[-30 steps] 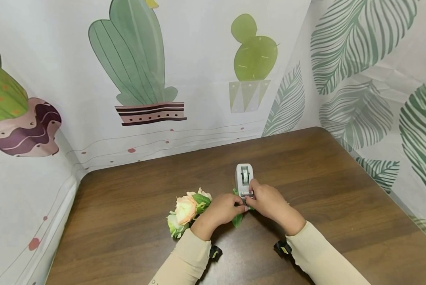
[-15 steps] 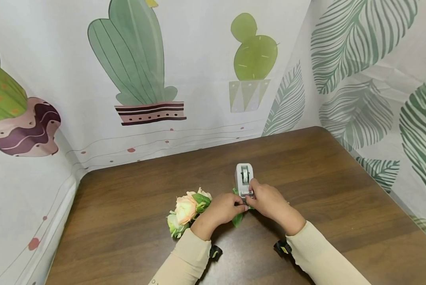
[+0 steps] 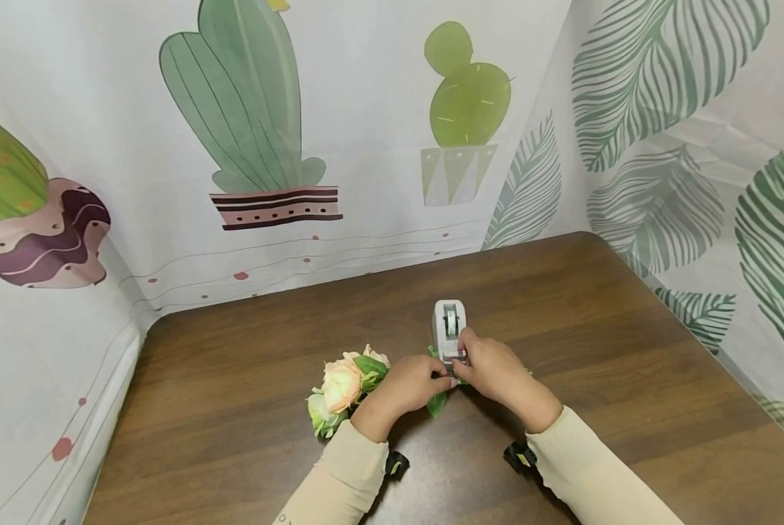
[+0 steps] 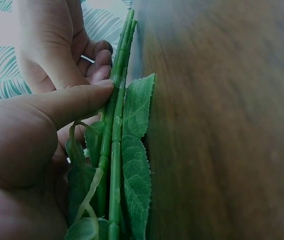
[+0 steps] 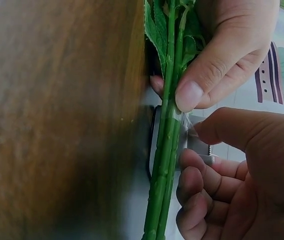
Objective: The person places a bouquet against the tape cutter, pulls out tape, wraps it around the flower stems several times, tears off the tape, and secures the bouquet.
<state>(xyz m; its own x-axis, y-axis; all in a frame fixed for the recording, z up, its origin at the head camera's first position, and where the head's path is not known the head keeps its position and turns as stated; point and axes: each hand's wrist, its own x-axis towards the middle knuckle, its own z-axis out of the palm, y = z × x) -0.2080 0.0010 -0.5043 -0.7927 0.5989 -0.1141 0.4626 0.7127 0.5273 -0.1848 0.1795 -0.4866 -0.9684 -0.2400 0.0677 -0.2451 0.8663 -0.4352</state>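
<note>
Green stems (image 4: pixel 116 135) of a bunch of artificial flowers lie in my left hand (image 3: pixel 407 384), pinched between thumb and fingers. The peach and cream blooms (image 3: pixel 342 383) rest to the left of that hand. My right hand (image 3: pixel 497 370) is just beyond the stems, its fingers curled in. In the right wrist view, a thin strip of clear tape (image 5: pixel 185 121) runs from the stems to my right thumb, which pinches it. A white tape dispenser (image 3: pixel 450 344) stands right behind both hands, its cutting end near the right fingers. Serrated leaves (image 4: pixel 138 107) hang beside the stems.
The brown wooden table (image 3: pixel 267 452) spreads around the hands. A white cloth (image 3: pixel 378 131) printed with cacti and leaves hangs behind its back edge and along the sides. Black wrist cameras (image 3: pixel 519 457) sit on both cuffs.
Almost nothing differs. Both hands hold the same place at the stems and dispenser; the head view has shifted very slightly.
</note>
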